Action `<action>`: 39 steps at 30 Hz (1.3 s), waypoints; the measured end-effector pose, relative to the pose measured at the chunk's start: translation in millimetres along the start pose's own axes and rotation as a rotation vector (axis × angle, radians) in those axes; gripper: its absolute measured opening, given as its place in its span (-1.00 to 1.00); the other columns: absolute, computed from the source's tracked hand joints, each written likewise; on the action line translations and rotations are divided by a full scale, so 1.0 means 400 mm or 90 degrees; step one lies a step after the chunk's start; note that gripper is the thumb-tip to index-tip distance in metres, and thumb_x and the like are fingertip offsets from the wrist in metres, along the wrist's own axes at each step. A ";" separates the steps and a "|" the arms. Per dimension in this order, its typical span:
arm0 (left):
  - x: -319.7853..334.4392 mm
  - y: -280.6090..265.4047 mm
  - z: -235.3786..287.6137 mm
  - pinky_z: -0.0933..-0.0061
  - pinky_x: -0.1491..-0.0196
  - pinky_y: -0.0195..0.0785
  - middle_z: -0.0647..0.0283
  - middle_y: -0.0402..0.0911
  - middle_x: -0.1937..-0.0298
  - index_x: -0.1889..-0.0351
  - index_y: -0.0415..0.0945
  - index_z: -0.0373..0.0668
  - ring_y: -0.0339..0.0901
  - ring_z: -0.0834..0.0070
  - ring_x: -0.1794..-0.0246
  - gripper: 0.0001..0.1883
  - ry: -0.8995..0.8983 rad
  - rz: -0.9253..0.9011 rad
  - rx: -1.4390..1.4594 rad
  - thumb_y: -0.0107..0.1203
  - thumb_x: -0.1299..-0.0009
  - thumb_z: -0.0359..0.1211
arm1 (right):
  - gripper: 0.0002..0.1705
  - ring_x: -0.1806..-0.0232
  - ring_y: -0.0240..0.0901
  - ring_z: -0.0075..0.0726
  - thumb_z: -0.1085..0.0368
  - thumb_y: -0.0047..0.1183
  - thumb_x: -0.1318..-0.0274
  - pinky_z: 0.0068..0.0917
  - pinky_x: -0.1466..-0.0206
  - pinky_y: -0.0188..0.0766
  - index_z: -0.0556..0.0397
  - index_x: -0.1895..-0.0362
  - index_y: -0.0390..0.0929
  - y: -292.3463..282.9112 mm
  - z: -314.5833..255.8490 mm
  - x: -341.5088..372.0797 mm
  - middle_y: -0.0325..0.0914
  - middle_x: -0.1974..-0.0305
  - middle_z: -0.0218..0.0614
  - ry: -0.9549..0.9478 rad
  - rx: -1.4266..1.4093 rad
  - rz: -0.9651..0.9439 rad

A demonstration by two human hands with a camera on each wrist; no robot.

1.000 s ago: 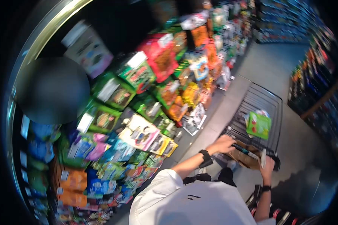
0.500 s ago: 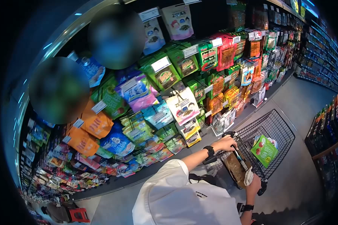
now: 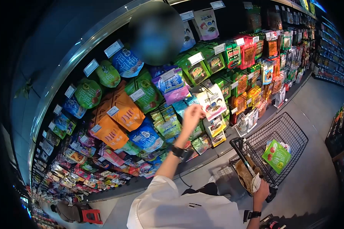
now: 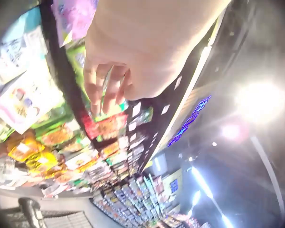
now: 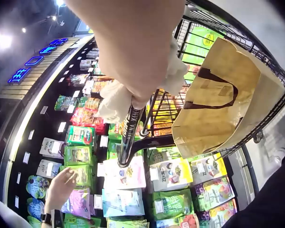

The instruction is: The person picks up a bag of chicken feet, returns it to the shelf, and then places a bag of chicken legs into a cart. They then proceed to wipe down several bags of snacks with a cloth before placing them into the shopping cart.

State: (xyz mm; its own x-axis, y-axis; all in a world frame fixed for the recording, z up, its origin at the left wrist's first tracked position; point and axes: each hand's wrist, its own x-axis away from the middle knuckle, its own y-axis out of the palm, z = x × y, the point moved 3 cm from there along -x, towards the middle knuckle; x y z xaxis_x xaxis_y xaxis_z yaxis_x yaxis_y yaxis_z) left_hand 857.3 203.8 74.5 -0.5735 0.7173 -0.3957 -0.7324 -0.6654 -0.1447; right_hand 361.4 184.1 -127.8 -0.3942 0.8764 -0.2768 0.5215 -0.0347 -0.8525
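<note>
My left hand (image 3: 193,113) is raised in front of the snack shelf, holding nothing, its fingers loosely bent. In the head view it appears just left of a white and pink pouch (image 3: 213,102), below a purple pouch (image 3: 172,86). Fingers (image 4: 111,88) hang relaxed in the left wrist view. My right hand (image 3: 261,189) grips the shopping cart's black handle (image 5: 130,130) at its right end, with a crumpled white cloth or tissue (image 5: 113,102) under the palm. Inside the cart (image 3: 290,133) lies a green pouch (image 3: 277,155), partly over other packets.
A brown paper bag (image 5: 199,128) stands open at the cart's handle end. Hanging snack pouches, such as orange ones (image 3: 128,110), fill the shelf on the left. Another shelf (image 3: 338,133) borders the aisle on the right. A person (image 3: 67,211) is beside a red stool (image 3: 91,216) at lower left.
My left hand has let go of the cart handle and moved up and left toward the hanging pouches. The head view has turned left. My right hand keeps its grip on the handle.
</note>
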 end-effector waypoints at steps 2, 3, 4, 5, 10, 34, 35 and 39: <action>-0.040 -0.126 0.058 0.48 0.20 0.57 0.17 0.70 0.30 0.02 0.54 -0.31 0.69 0.46 0.29 -0.76 0.043 0.085 0.009 -0.01 -0.63 -0.30 | -0.48 0.09 0.43 0.15 0.51 0.21 0.20 -0.05 0.05 0.39 0.10 0.00 0.51 0.002 -0.014 0.017 0.44 0.23 -0.11 -0.024 -0.016 0.030; -0.056 -0.171 0.108 0.49 0.23 0.55 0.16 0.69 0.30 0.04 0.54 -0.32 0.68 0.47 0.31 -0.75 0.088 0.122 0.020 -0.02 -0.63 -0.29 | -0.48 0.08 0.44 0.15 0.51 0.20 0.19 -0.05 0.05 0.39 0.11 -0.01 0.52 -0.009 -0.033 0.023 0.45 0.22 -0.10 -0.023 -0.021 0.034; -0.083 -0.222 0.121 0.52 0.24 0.53 0.18 0.68 0.31 0.04 0.53 -0.32 0.66 0.50 0.33 -0.77 0.137 0.177 0.008 -0.04 -0.64 -0.33 | -0.48 0.08 0.44 0.15 0.51 0.19 0.18 -0.05 0.04 0.38 0.10 -0.01 0.52 -0.012 -0.045 0.029 0.46 0.22 -0.10 -0.020 -0.015 0.033; -0.099 -0.260 0.162 0.54 0.20 0.51 0.18 0.67 0.29 0.06 0.52 -0.32 0.63 0.53 0.32 -0.80 0.184 0.235 -0.040 -0.05 -0.64 -0.36 | -0.48 0.07 0.44 0.15 0.52 0.18 0.17 -0.06 0.03 0.38 0.10 -0.02 0.52 -0.008 -0.053 0.035 0.46 0.21 -0.10 -0.016 -0.009 0.032; -0.245 -0.397 0.228 0.49 0.02 0.49 0.18 0.65 0.14 -0.14 0.48 -0.37 0.64 0.50 0.12 -0.72 0.271 0.338 -0.026 0.01 -0.63 -0.35 | -0.51 0.04 0.43 0.14 0.47 0.20 0.14 -0.08 0.00 0.36 0.06 -0.01 0.54 0.020 -0.064 0.069 0.47 0.21 -0.12 0.013 -0.002 0.035; -0.462 -0.328 0.333 0.23 -0.24 0.47 0.13 0.52 -0.25 -0.29 0.34 -0.28 0.55 0.33 -0.18 -0.69 0.219 0.050 0.471 -0.16 -0.67 -0.37 | -0.70 0.12 0.46 0.19 0.57 0.03 -0.12 -0.26 0.03 0.40 0.22 0.02 0.51 -0.179 -0.260 -0.030 0.48 0.15 0.00 0.131 -0.218 0.121; -0.451 -0.312 0.347 0.23 -0.24 0.46 0.13 0.51 -0.26 -0.30 0.32 -0.28 0.54 0.34 -0.20 -0.68 0.237 0.025 0.453 -0.17 -0.67 -0.37 | -0.69 0.11 0.45 0.18 0.56 0.03 -0.13 -0.28 0.02 0.39 0.22 0.00 0.50 -0.184 -0.253 -0.040 0.48 0.15 0.00 0.153 -0.223 0.118; -0.413 -0.240 0.361 0.43 -0.14 0.44 0.21 0.51 -0.17 -0.30 0.29 -0.26 0.52 0.53 -0.07 -0.70 0.212 0.056 0.370 -0.20 -0.68 -0.40 | -0.71 0.06 0.48 -0.05 0.47 0.01 -0.30 -0.35 -0.07 0.38 0.22 -0.08 0.48 -0.204 -0.270 -0.082 0.52 0.10 -0.08 0.172 -0.263 0.150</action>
State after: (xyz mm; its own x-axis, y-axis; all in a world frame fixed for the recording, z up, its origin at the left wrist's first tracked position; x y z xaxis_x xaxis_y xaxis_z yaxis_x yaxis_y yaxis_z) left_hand 969.5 179.1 284.7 -0.5650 0.5017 -0.6551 -0.8197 -0.4323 0.3758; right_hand 413.4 210.2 -1.2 -0.0513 0.9617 -0.2691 0.8471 -0.1008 -0.5218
